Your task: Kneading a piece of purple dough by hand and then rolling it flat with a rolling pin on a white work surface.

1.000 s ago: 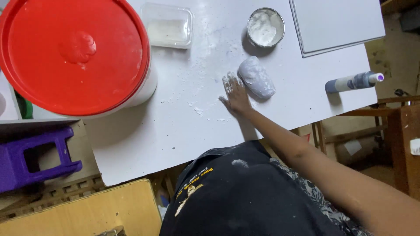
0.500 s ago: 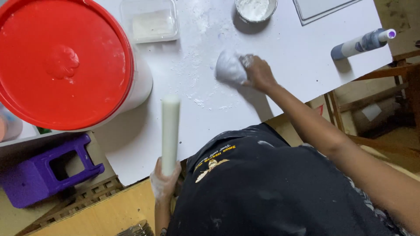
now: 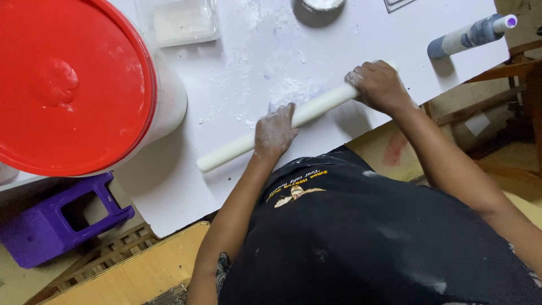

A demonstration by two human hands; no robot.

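Seen from above, you bend over a white tabletop (image 3: 169, 186) dusted with pale powder, and the large white bucket with a round red lid (image 3: 68, 85) fills its left end and serves as the marker for everything else. Below that bucket, off the table's edge, a purple plastic stool (image 3: 56, 226) stands on the floor beside a slatted wooden frame (image 3: 113, 260). Just right of the bucket's upper rim sits a clear rectangular plastic tub (image 3: 183, 21) holding white material. Lower and to the right of the bucket, a long white cylindrical rolling pin (image 3: 231, 149) lies slantwise on the tabletop, its near end pointing back toward the bucket and its far end rising to the right. Your left hand (image 3: 275, 133), caked in white, presses down on the middle of the pin with fingers spread flat across it rather than curled round. Farther right from the bucket, a round metal bowl (image 3: 319, 4) is cut off by the top edge. Your right hand (image 3: 379, 85) covers the pin's far end, fingers bent over the top of it, palm down. Whatever lies beneath the pin between your hands cannot be made out. Farthest from the bucket, at the table's right corner, a grey-and-white squeeze tube with a purple tip (image 3: 471, 35) lies on its side.
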